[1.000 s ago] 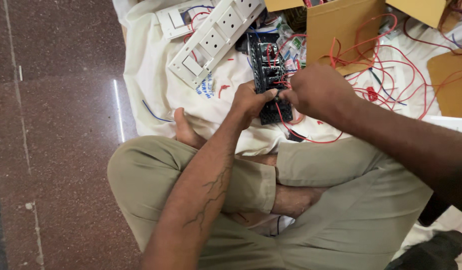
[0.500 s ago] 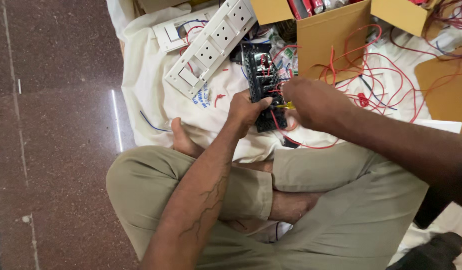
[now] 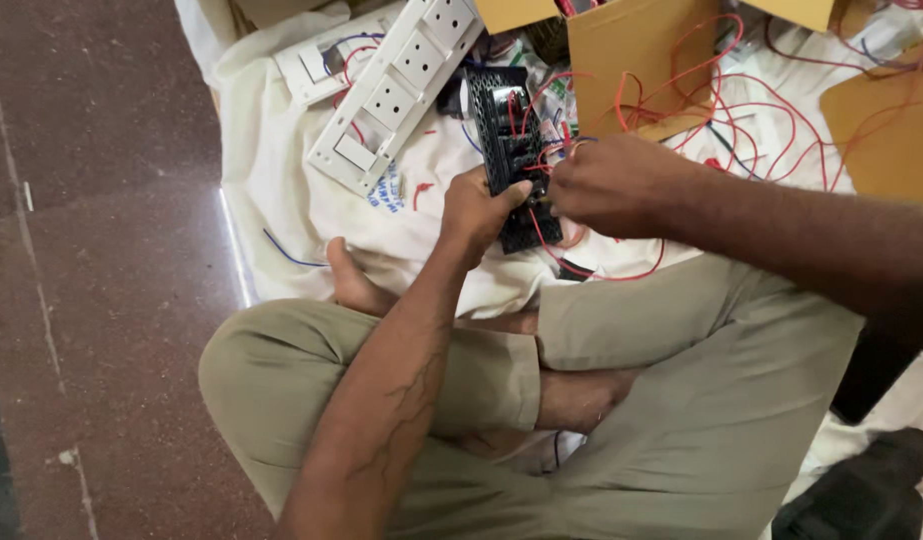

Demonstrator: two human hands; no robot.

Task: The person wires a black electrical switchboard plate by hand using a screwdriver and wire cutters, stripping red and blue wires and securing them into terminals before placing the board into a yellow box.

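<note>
L hand grips black switch module on white cloth, centre-far. R hand pinches red wire at its near end. Wiring step; next likely needs steady seating of wire.

Looks like a makeshift electrical workshop on a home or shop floor: polished reddish-brown stone floor, crumpled white cloth as work surface, white plastic socket-and-switch panel at far left, loose red wires (tangled) and brown cardboard boxes at far right.
</note>
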